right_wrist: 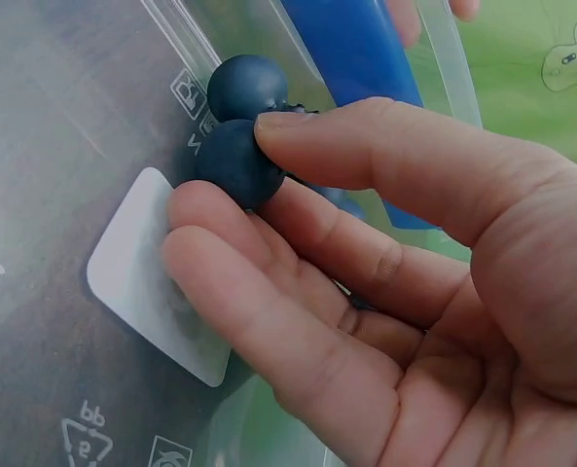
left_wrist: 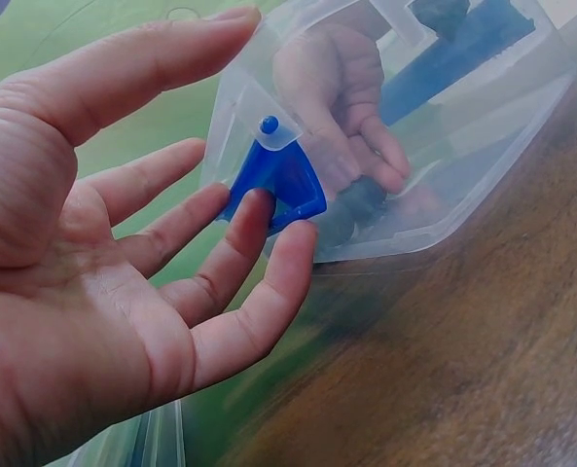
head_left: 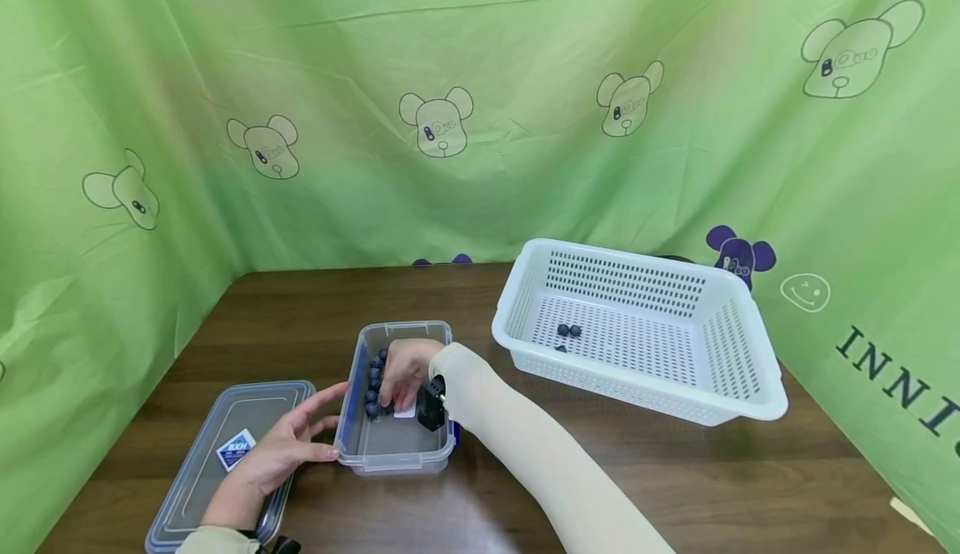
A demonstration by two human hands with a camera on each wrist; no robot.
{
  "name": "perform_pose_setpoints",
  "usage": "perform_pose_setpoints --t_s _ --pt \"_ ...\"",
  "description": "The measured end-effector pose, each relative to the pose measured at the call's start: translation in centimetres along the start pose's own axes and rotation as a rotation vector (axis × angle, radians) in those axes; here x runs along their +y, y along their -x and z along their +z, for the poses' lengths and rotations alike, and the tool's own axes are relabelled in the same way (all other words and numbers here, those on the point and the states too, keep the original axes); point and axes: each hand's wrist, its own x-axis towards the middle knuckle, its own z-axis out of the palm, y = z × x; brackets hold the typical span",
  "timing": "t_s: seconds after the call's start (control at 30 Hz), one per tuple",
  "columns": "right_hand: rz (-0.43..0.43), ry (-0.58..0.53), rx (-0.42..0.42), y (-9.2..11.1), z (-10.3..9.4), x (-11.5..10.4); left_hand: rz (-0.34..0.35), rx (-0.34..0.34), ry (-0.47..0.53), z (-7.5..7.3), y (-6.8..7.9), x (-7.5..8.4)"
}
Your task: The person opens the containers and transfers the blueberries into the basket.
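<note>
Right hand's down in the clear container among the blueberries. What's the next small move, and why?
I'd probably lift the pinched blueberry straight up with the right hand: the wrist view shows thumb and fingers around it, close beside another berry, so raising it first should avoid nudging that one. The left hand touches the container, which may help steady it.

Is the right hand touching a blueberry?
Touching. The right wrist view shows the right hand with its thumb tip pressed against one blueberry.
</note>
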Motion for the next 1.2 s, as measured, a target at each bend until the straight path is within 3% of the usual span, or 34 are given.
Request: perform_pose_setpoints --t_s 0.5,0.9,1.2 --pt "-0.030 -0.015 -0.024 0.6 -0.5 -0.1 -0.013 0.007 0.007 0.1 0.0 0.0" --pt "-0.127 -0.091 -0.026 2.2 -3.2 -1.9 -0.023 0.021 -0.011 0.1 0.1 0.1" --pt "-0.158 -0.137 0.007 4.2 -6.6 -2.6 -0.017 0.017 0.000 0.1 0.0 0.2"
